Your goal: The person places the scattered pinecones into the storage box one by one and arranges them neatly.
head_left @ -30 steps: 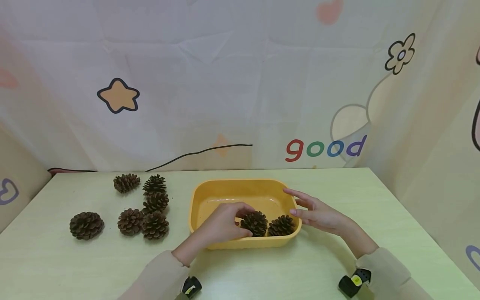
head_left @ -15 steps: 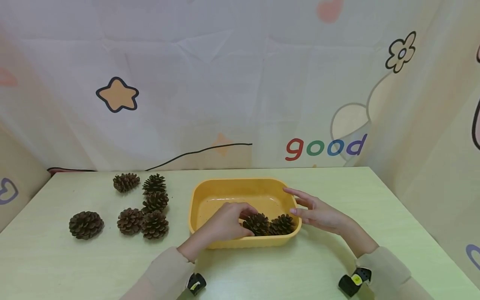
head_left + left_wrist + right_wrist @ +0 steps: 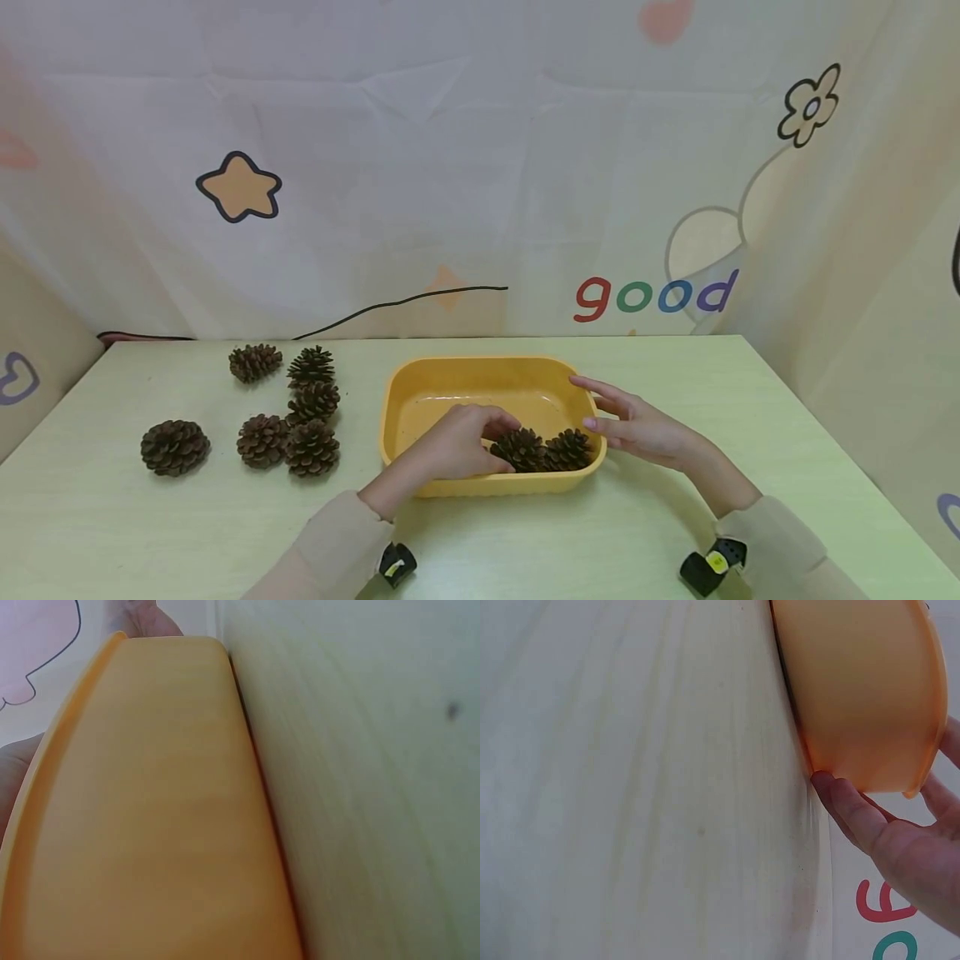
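Note:
In the head view a yellow plastic basin (image 3: 480, 367) stands on the table. My left hand (image 3: 461, 446) reaches over its front rim, holding a brown pine cone (image 3: 519, 452) between thumb and fingers, low inside the basin. Right beside that cone sits a second pine cone (image 3: 567, 451), toward the basin's right end. My right hand (image 3: 645, 429) holds the right end, thumb and forefinger over the rim. The right wrist view shows other fingers (image 3: 859, 814) against the outer wall. The basin's outer side (image 3: 165, 802) fills much of the left wrist view, hiding most of the left hand.
Left of the basin, several pine cones lie on the pale table (image 3: 495, 554): a cluster (image 3: 311, 448), one at the back (image 3: 255, 364) and a wide one (image 3: 175, 447) farthest left. A printed curtain (image 3: 420, 183) hangs behind the table's back edge.
The left hand has shifted slightly right with its pine cone, bringing it up against the other cone in the basin. The right hand has stayed at the basin's right end.

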{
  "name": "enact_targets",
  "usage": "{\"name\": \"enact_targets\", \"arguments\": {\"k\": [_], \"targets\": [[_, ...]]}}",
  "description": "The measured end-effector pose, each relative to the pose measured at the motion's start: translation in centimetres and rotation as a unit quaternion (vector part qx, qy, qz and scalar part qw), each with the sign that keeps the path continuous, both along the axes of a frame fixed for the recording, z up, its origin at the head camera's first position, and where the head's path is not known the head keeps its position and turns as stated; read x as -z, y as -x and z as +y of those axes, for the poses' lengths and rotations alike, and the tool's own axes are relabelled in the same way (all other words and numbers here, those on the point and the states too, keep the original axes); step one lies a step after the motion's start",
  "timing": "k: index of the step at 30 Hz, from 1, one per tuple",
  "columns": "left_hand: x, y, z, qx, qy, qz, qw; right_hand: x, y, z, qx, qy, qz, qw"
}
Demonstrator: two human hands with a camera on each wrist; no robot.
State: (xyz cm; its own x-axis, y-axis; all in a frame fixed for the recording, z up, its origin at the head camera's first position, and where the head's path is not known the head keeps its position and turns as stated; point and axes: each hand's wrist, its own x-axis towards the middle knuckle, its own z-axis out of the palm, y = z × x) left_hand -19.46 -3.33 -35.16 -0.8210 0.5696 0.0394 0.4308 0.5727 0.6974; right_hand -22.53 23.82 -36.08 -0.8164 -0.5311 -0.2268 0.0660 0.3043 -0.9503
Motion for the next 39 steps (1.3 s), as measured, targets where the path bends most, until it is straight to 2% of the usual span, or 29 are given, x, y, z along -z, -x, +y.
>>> {"name": "enact_targets", "arguments": {"k": [12, 18, 22, 29, 34, 39], "targets": [[-0.1, 0.1, -0.2, 0.015, -0.005, -0.014, 0.9998, -0.1, -0.2, 0.0, 0.003, -0.001, 0.0, 1.0], [0.1, 0.0, -0.9, 0.009, -0.01, -0.026, 0.9996, 0.0, -0.1, 0.0, 0.0, 0.004, -0.001, 1.0], [-0.1, -0.2, -1.8, 0.002, -0.031, -0.028, 0.9991, 0.0, -0.1, 0.0, -0.005, 0.009, -0.002, 0.9999], [-1.2, -0.9, -3.7, -0.009, -0.071, -0.011, 0.9974, 0.0, 0.0, 0.1, -0.007, 0.009, -0.002, 0.9999], [-1.3, -1.7, -5.4, -0.035, -0.115, -0.015, 0.9926, 0.0, 0.0, 0.0, -0.006, 0.008, -0.002, 0.9999], [-1.4, -2.4, -7.3, -0.058, -0.136, -0.007, 0.9889, 0.0, 0.1, 0.1, -0.006, 0.005, -0.001, 1.0]]}}
